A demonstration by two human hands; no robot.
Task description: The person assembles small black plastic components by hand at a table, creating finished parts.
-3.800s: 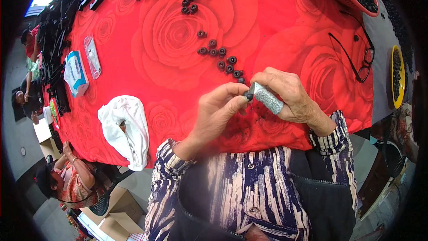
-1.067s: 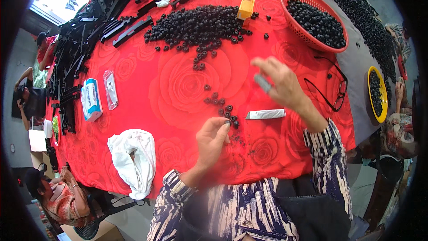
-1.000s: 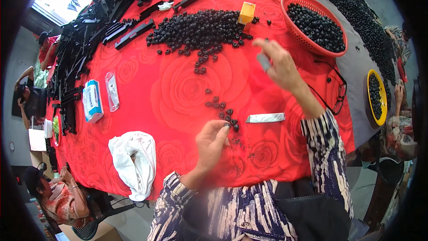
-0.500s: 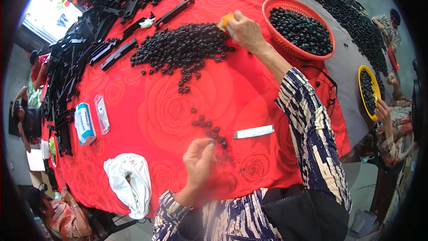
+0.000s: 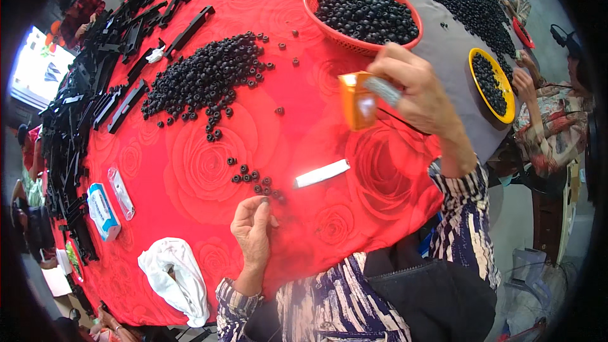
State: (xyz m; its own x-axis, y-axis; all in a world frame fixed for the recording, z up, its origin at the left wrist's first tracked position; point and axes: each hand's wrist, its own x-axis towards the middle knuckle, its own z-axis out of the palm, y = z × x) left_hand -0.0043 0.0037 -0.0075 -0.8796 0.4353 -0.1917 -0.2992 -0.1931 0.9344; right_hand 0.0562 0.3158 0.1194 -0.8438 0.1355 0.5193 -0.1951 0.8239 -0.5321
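Observation:
My right hand (image 5: 415,92) is raised over the right part of the red cloth, its fingers wrapped round an orange box-like piece (image 5: 358,102) with a grey, shiny side part. Motion blurs it, and what is inside cannot be made out. My left hand (image 5: 252,231) rests low in the middle, thumb and fingertips pinched together; what lies between them, if anything, is hidden. Just beyond its fingertips lie several loose black ring-like beads (image 5: 246,173). Farther off spreads a large heap of the same black beads (image 5: 196,76).
A red basket (image 5: 415,43) of black beads stands beyond my right hand. A white strip (image 5: 322,173), a blue-white packet (image 5: 101,212) and a white cloth (image 5: 168,272) lie nearer. Long black parts (image 5: 130,106) pile up left. A co-worker's hand (image 5: 524,83) is by a yellow tray (image 5: 474,76).
My right hand has drawn back from the bead heap toward me with the orange piece, leaving a few stray beads. My left hand stays pinched by the small beads. The view has shifted.

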